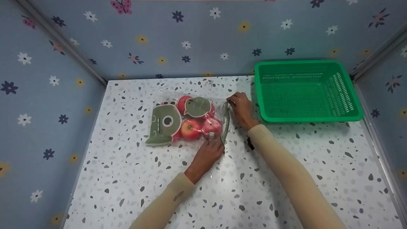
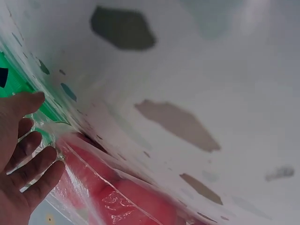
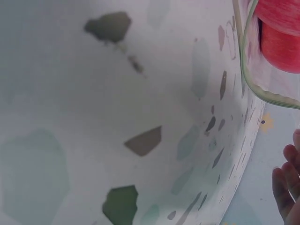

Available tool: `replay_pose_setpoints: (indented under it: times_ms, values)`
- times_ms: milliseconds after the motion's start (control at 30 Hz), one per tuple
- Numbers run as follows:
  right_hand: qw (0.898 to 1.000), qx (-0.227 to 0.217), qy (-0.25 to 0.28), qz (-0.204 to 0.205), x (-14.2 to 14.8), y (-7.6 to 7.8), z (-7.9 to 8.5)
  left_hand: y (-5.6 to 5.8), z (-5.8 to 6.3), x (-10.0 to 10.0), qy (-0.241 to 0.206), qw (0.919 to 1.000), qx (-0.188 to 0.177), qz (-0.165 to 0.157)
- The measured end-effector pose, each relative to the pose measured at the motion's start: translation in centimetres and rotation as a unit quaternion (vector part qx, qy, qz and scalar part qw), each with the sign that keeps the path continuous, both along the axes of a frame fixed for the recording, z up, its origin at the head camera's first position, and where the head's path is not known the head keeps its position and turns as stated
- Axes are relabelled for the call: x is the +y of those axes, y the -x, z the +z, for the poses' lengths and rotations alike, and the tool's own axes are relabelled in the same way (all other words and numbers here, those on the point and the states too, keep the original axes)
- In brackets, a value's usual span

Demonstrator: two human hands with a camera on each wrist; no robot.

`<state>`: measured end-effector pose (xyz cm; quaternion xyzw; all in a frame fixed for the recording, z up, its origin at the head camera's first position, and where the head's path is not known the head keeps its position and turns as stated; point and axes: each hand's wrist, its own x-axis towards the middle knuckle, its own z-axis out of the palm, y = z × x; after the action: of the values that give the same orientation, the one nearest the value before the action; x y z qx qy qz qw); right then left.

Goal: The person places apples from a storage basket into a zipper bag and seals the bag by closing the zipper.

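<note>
A clear zip bag (image 1: 163, 124) printed with a green dinosaur lies flat on the table, with several red fruits inside, among them an apple (image 1: 190, 129). Its green zip strip (image 1: 226, 122) faces right and looks bowed. At the strip's near end, my left hand (image 1: 206, 156) touches the bag with its fingertips; its thumb and fingers look spread in the left wrist view. My right hand (image 1: 242, 108) pinches the strip's far end between thumb and forefinger. Only some of its fingers (image 3: 283, 190) show in the right wrist view, where the pinch is hidden.
A green plastic basket (image 1: 259, 92) stands at the back right, close beside my right hand. Flower-patterned panels (image 1: 203, 38) enclose the speckled white table (image 1: 127, 178) at the back and both sides. A small black object (image 1: 250, 143) shows beside my right sleeve.
</note>
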<state>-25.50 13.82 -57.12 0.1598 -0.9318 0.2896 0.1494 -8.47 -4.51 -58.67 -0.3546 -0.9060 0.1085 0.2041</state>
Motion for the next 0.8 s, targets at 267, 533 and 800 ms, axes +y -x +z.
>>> replay_pose_setpoints:
  times_ms: [267,533,800]
  values:
    - [1.0,0.009,0.013,0.016,0.1,-0.1,0.1,-0.7,0.1,-0.3,-0.037,0.9993,0.001,-0.005]
    - [1.0,0.004,0.011,0.015,0.5,-0.4,0.5,-1.4,0.7,-1.0,-0.139,0.9879,-0.067,-0.012]
    - [1.0,0.011,-0.005,0.006,0.7,-1.2,1.4,-1.8,1.7,-2.3,-0.275,0.9582,-0.079,0.01]
